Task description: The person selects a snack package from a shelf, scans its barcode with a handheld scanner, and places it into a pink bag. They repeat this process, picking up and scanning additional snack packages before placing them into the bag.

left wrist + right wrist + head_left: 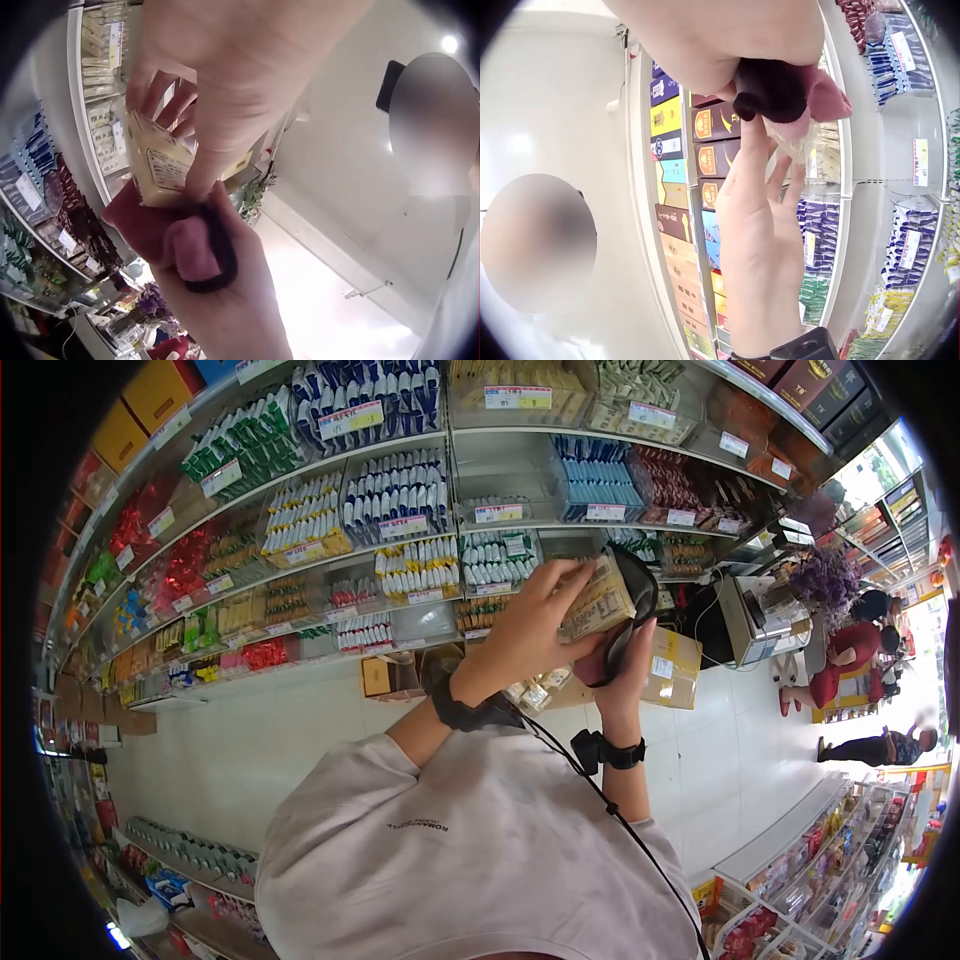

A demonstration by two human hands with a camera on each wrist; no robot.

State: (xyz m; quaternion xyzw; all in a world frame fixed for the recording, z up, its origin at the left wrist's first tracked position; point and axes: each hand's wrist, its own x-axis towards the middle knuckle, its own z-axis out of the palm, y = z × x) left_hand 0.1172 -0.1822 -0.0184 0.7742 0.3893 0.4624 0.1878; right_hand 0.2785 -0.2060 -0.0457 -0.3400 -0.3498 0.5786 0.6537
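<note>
In the head view, my left hand (525, 625) grips a pale yellow packet (603, 598) with printed labels, fingers over its top and side. My right hand (630, 665) holds a pink and black cloth (648, 588) against the packet's right side and underside. Seen from the left wrist, the packet (166, 169) sits right at the dark pink cloth (139, 225), whose black edge loops by the right thumb. The right wrist view shows the cloth (829, 94) bunched under the right hand (720, 37), with the left hand (761, 232) below; the packet is mostly hidden there.
Shelves of clear bins (400, 490) with small wrapped packets and price tags curve ahead. Similar pale packets (540, 692) lie below the hands, beside a cardboard box (672, 670) on the floor. Several people (850, 660) are at the right, and more racks (810, 850) stand behind.
</note>
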